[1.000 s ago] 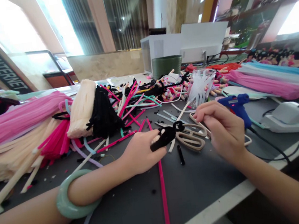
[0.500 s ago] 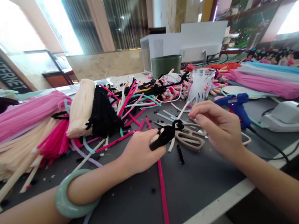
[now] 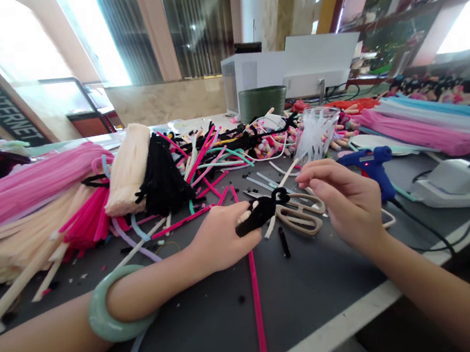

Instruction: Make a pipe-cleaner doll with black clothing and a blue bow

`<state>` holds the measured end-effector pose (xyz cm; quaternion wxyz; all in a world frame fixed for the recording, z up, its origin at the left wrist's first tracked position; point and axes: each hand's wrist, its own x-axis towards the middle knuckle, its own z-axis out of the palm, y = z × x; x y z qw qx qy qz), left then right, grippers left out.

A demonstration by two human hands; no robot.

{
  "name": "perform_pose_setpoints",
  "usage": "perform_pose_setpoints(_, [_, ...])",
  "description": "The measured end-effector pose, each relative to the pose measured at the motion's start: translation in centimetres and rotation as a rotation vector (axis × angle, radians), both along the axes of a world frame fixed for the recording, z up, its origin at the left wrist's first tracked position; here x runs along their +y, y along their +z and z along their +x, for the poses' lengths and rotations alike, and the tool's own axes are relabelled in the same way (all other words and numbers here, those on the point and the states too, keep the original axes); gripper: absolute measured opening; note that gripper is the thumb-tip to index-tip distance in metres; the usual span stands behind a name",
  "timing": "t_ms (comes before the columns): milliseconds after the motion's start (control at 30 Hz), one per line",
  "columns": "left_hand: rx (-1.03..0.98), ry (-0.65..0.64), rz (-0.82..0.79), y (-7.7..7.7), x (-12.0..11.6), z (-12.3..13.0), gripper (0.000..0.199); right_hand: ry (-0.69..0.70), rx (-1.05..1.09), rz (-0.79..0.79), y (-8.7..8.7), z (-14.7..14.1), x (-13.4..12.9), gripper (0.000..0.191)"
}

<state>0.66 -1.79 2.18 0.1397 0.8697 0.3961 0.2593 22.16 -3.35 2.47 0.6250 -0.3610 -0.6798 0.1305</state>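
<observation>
My left hand, a green bangle on its wrist, is closed around a small fuzzy black piece with cream parts. A looped black knob tops that piece and points to the right. My right hand is raised just right of it, thumb and fingertips pinched together; whatever lies between them is too small to make out. Beneath and between the hands are scissors with tan handles, partly covered by the black piece. A short black stick lies below them, and a long pink pipe cleaner runs toward me.
Bundles of cream and black pipe cleaners lie at left. A blue glue gun rests at right beside a white power strip with cables. Behind stand a cup of clear sticks and a green pot.
</observation>
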Motion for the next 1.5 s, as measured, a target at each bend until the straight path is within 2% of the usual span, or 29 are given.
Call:
perform_pose_setpoints(533, [0.015,0.008,-0.01,0.09,0.04,-0.06,0.011,0.017,0.001,-0.027,-0.1,-0.01,-0.11,0.015])
perform_pose_setpoints(667, [0.008,0.01,-0.022,0.15,0.02,-0.04,0.014,0.049,0.039,-0.071,-0.18,-0.11,-0.04,0.013])
perform_pose_setpoints(867, [0.003,0.003,-0.023,0.18,0.05,0.02,0.014,0.104,0.094,-0.037,-0.09,-0.25,0.07,0.009])
perform_pose_setpoints(1067, [-0.016,0.005,-0.027,0.1,-0.01,0.05,0.014,0.145,0.094,-0.077,0.09,-0.27,0.03,0.012])
perform_pose_setpoints(1500, [-0.003,0.01,-0.019,-0.01,0.18,0.08,0.011,0.079,-0.082,-0.098,-0.15,0.16,0.15,0.023])
